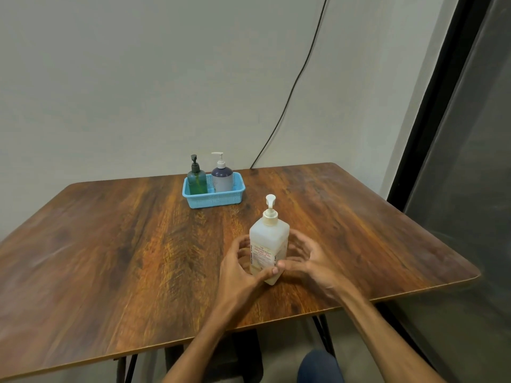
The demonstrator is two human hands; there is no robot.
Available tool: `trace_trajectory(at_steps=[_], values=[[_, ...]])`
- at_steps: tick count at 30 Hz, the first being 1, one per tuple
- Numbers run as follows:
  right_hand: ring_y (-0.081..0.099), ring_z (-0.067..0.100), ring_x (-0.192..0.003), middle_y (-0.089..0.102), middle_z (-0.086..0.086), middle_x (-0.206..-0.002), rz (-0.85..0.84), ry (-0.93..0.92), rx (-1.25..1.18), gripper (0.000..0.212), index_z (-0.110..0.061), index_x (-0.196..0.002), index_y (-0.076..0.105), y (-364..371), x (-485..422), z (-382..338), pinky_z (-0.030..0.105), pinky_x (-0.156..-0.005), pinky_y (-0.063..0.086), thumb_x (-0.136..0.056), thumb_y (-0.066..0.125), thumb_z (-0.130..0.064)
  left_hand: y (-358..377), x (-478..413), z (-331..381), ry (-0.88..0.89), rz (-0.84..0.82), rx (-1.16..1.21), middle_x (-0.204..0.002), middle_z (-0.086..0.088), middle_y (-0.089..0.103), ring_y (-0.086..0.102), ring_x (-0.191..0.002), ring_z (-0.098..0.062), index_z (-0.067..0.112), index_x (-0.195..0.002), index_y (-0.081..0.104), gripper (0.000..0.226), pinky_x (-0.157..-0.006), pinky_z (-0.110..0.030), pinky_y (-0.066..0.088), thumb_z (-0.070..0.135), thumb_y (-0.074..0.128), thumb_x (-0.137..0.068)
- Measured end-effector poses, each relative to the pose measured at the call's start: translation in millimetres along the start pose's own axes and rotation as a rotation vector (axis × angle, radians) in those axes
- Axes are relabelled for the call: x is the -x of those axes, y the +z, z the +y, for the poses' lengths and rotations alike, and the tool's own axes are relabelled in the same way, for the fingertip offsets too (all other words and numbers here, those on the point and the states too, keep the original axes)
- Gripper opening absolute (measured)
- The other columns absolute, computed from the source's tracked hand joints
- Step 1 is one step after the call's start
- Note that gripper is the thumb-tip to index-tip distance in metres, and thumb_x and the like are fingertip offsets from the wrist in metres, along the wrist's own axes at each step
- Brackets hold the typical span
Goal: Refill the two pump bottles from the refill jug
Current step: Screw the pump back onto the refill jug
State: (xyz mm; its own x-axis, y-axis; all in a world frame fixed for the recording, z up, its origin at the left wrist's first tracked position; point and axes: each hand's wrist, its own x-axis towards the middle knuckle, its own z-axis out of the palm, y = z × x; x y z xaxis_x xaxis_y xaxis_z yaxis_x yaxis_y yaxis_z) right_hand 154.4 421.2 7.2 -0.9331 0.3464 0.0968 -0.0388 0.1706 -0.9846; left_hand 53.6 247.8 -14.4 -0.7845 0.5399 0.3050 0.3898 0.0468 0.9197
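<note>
The refill jug (pixel 269 244), a milky square bottle with a white pump top and a printed label, stands upright on the wooden table (pixel 138 244) near its front right. My left hand (pixel 242 268) wraps its left side, thumb on the front low down. My right hand (pixel 305 261) cups its right side, thumb touching the front corner and fingers curled behind. A green pump bottle (pixel 197 181) with a dark pump and a purple-grey pump bottle (pixel 222 178) with a white pump stand upright side by side in a blue basket (pixel 214 200) farther back.
The basket sits near the table's far edge, close to the wall. A black cable (pixel 293 89) runs down the wall behind the table. A dark curtain (pixel 470 161) hangs at the right. The table's front edge is close to my forearms.
</note>
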Motion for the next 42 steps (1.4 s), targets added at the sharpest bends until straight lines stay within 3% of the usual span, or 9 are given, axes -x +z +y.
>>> trace_trajectory(at_steps=[4,9,13,19,25,30,35,38,42], values=[[0.061,0.000,-0.115,0.058,-0.012,-0.134,-0.092,0.012,0.018,0.071,-0.039,-0.130,0.050,-10,-10,-2,0.022,-0.087,0.054,-0.077,0.082,-0.005,-4,-14,-2,-0.019,-0.079,-0.045,-0.129,0.016,0.059,0.059,-0.114,-0.004,0.033,-0.132,0.051,0.085,-0.082,-0.020,0.055,0.058,0.085,-0.058],[0.061,0.004,-0.117,0.064,-0.015,-0.127,-0.158,0.021,0.051,0.072,-0.035,-0.133,0.050,-24,-44,-8,0.024,-0.087,0.056,-0.077,0.080,0.000,-17,-53,-1,-0.068,-0.249,-0.005,-0.125,0.011,0.064,0.065,-0.113,-0.009,0.025,-0.131,0.053,0.074,-0.084,-0.022,0.058,0.020,0.090,-0.067],[0.063,0.009,-0.118,0.066,-0.017,-0.123,-0.129,-0.021,0.096,0.073,-0.038,-0.131,0.053,-43,-96,-8,0.042,-0.093,0.058,-0.073,0.085,-0.006,-14,-108,-6,-0.083,-0.293,0.040,-0.125,0.005,0.067,0.067,-0.113,-0.010,0.020,-0.131,0.053,0.071,-0.089,-0.031,0.059,0.008,0.087,-0.070],[0.054,0.019,-0.130,0.058,-0.006,-0.138,-0.021,-0.077,0.116,0.082,-0.025,-0.143,0.048,-86,-192,-11,0.051,-0.091,0.058,-0.072,0.087,-0.010,11,-224,-5,-0.078,-0.322,0.035,-0.126,0.009,0.066,0.066,-0.113,-0.005,0.024,-0.132,0.051,0.072,-0.088,-0.023,0.057,0.011,0.087,-0.070],[0.060,0.019,-0.122,0.064,-0.007,-0.128,0.064,-0.061,0.066,0.079,-0.024,-0.137,0.051,-152,-272,-52,0.044,-0.084,0.061,-0.070,0.087,-0.003,49,-339,32,-0.094,-0.341,0.056,-0.127,0.001,0.067,0.067,-0.115,-0.014,0.016,-0.135,0.051,0.077,-0.094,-0.032,0.056,0.002,0.088,-0.069],[0.058,0.015,-0.126,0.064,-0.008,-0.129,0.148,0.021,0.084,0.081,-0.023,-0.136,0.055,-216,-327,-71,0.040,-0.094,0.057,-0.066,0.087,0.002,96,-421,57,-0.103,-0.381,0.036,-0.126,0.006,0.067,0.066,-0.114,-0.006,0.017,-0.135,0.052,0.077,-0.092,-0.023,0.055,0.002,0.087,-0.068],[0.064,0.001,-0.109,0.055,-0.043,-0.110,0.226,0.102,0.454,0.079,-0.064,-0.119,0.052,-286,-369,-62,0.036,-0.087,0.058,-0.060,0.091,-0.028,168,-487,36,-0.192,-0.423,0.033,-0.126,0.004,0.068,0.065,-0.117,-0.012,0.018,-0.133,0.055,0.081,-0.098,-0.040,0.056,0.003,0.089,-0.061],[0.066,0.004,-0.106,0.062,-0.028,-0.112,0.289,0.163,0.388,0.078,-0.070,-0.106,0.051,-314,-392,-25,0.039,-0.083,0.060,-0.056,0.087,-0.023,212,-511,13,-0.226,-0.443,0.028,-0.127,0.005,0.067,0.065,-0.117,-0.010,0.015,-0.133,0.056,0.081,-0.102,-0.041,0.053,0.000,0.089,-0.060],[0.063,0.007,-0.112,0.057,-0.017,-0.125,0.292,0.227,0.297,0.078,-0.056,-0.116,0.052,-341,-416,24,0.038,-0.084,0.061,-0.058,0.084,-0.016,257,-534,-24,-0.251,-0.471,0.049,-0.129,-0.001,0.066,0.062,-0.122,-0.018,0.011,-0.131,0.057,0.085,-0.103,-0.044,0.052,0.007,0.088,-0.052]])
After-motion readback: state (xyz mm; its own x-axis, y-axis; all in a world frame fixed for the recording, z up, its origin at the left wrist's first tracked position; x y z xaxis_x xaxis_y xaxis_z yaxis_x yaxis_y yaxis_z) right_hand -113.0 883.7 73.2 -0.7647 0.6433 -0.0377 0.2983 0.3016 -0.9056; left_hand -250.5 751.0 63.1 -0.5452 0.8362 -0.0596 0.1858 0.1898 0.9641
